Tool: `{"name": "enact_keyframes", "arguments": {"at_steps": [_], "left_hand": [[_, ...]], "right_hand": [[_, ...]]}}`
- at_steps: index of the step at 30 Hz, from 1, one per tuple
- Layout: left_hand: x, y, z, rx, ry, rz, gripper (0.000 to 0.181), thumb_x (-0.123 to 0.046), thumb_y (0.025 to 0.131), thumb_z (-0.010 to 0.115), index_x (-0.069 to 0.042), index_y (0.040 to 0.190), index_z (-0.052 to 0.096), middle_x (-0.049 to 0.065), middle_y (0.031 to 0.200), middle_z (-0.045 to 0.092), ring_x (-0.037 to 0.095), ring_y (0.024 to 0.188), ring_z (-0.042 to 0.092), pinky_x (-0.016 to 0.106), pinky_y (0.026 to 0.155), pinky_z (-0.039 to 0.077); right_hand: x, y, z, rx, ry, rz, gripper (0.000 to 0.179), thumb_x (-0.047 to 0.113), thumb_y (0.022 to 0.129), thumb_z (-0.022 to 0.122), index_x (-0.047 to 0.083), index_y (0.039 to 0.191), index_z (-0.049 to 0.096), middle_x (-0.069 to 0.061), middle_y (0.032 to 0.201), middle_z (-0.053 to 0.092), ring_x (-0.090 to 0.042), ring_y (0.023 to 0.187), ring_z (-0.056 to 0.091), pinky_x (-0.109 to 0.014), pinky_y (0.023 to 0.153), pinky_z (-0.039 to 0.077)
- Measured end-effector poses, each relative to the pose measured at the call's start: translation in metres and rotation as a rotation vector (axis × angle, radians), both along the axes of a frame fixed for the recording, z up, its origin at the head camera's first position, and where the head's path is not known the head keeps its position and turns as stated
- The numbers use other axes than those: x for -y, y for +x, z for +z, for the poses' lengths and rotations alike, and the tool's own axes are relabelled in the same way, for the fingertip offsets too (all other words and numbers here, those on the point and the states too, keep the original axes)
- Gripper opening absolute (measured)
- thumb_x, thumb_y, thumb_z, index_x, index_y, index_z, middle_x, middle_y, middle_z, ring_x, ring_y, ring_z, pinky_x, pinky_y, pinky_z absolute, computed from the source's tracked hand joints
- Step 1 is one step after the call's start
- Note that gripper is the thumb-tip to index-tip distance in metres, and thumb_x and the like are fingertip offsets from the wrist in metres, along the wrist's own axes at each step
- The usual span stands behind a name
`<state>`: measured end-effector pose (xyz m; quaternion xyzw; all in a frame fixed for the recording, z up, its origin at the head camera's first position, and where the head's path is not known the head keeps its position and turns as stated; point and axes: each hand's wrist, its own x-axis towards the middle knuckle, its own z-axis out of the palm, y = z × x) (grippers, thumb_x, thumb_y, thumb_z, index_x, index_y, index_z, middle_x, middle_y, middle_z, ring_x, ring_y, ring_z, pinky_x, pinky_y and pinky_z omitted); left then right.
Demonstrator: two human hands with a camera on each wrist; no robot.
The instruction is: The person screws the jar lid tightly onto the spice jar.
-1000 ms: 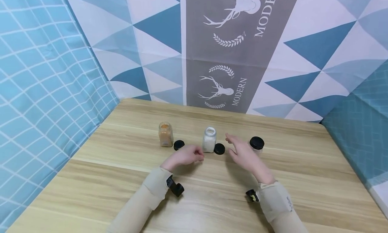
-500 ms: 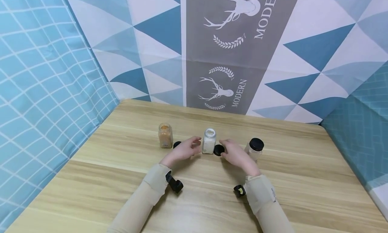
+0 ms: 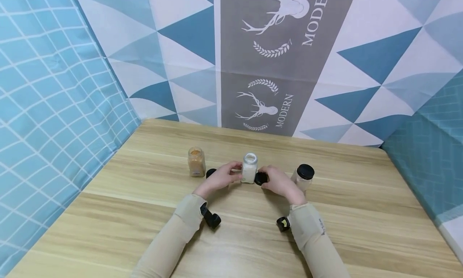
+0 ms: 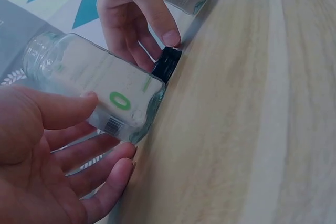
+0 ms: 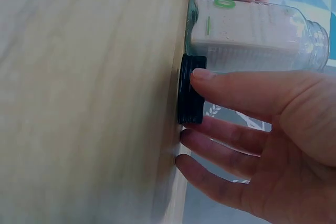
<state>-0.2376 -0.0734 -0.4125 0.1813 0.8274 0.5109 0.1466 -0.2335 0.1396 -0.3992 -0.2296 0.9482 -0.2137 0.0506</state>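
Note:
An uncapped glass jar (image 3: 248,169) of white powder stands upright mid-table; a green mark shows on it in the left wrist view. My left hand (image 3: 226,175) curls round its left side, thumb on the near face and fingers partly hidden behind the glass (image 4: 100,82). Just right of the jar, a black lid (image 3: 261,178) lies on the table. My right hand (image 3: 280,182) pinches that lid, with the thumb on its near rim (image 5: 191,90) and fingers behind. Both hands appear together in each wrist view.
An uncapped jar of orange-brown powder (image 3: 197,163) stands to the left, with another black lid (image 3: 211,172) partly behind my left hand. A black-capped jar (image 3: 304,175) is right of my right hand. Patterned cloth (image 3: 191,68) hangs behind the wooden table (image 3: 119,213).
My right hand has come left and down from beside the capped jar to the middle lid, and now pinches it. The left hand has opened from a curl and reached the white powder jar.

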Motion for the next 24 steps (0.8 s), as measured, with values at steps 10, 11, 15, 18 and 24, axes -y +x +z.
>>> {"name": "enact_keyframes", "arguments": {"at_steps": [10, 11, 15, 18, 24], "left_hand": [[0.0004, -0.0010, -0.0056, -0.015, -0.032, -0.018, 0.045, -0.019, 0.092, 0.054, -0.008, 0.134, 0.042, 0.014, 0.134, 0.046, 0.030, 0.116, 0.050, 0.042, 0.094, 0.042], [0.0007, -0.0009, -0.0055, -0.018, -0.036, -0.019, 0.045, -0.019, 0.092, 0.054, -0.008, 0.134, 0.042, 0.013, 0.134, 0.047, 0.030, 0.116, 0.050, 0.042, 0.094, 0.042], [0.0020, -0.0011, -0.0052, -0.026, -0.043, -0.021, 0.045, -0.020, 0.092, 0.054, -0.008, 0.133, 0.043, 0.013, 0.133, 0.048, 0.028, 0.114, 0.051, 0.040, 0.092, 0.043], [0.0024, -0.0015, -0.0051, -0.031, -0.048, -0.024, 0.045, -0.020, 0.092, 0.054, -0.007, 0.134, 0.043, 0.013, 0.132, 0.048, 0.028, 0.114, 0.051, 0.040, 0.092, 0.043], [0.0017, -0.0025, -0.0067, -0.040, -0.073, -0.030, 0.046, -0.021, 0.092, 0.053, -0.006, 0.134, 0.042, 0.013, 0.132, 0.049, 0.027, 0.115, 0.050, 0.040, 0.093, 0.042]], "right_hand": [[-0.0003, 0.0003, -0.0041, -0.019, -0.004, -0.023, 0.039, -0.001, 0.074, 0.068, -0.001, 0.112, 0.058, -0.017, 0.109, 0.060, -0.032, 0.103, 0.055, -0.045, 0.090, 0.043], [-0.0006, 0.0006, -0.0039, -0.022, -0.001, -0.022, 0.039, -0.001, 0.075, 0.067, -0.001, 0.113, 0.058, -0.018, 0.109, 0.060, -0.032, 0.104, 0.055, -0.045, 0.090, 0.043], [-0.0007, 0.0016, -0.0016, -0.002, -0.008, -0.030, 0.039, 0.001, 0.079, 0.065, -0.002, 0.116, 0.056, -0.018, 0.113, 0.058, -0.033, 0.107, 0.054, -0.046, 0.092, 0.042], [-0.0010, 0.0021, 0.0004, 0.017, -0.028, -0.043, 0.035, 0.003, 0.083, 0.061, -0.002, 0.117, 0.055, -0.019, 0.116, 0.058, -0.034, 0.110, 0.052, -0.046, 0.094, 0.041], [-0.0069, 0.0016, 0.0017, 0.016, -0.067, -0.095, 0.032, 0.008, 0.089, 0.054, -0.001, 0.119, 0.054, -0.021, 0.119, 0.056, -0.036, 0.111, 0.052, -0.048, 0.093, 0.041]]}}
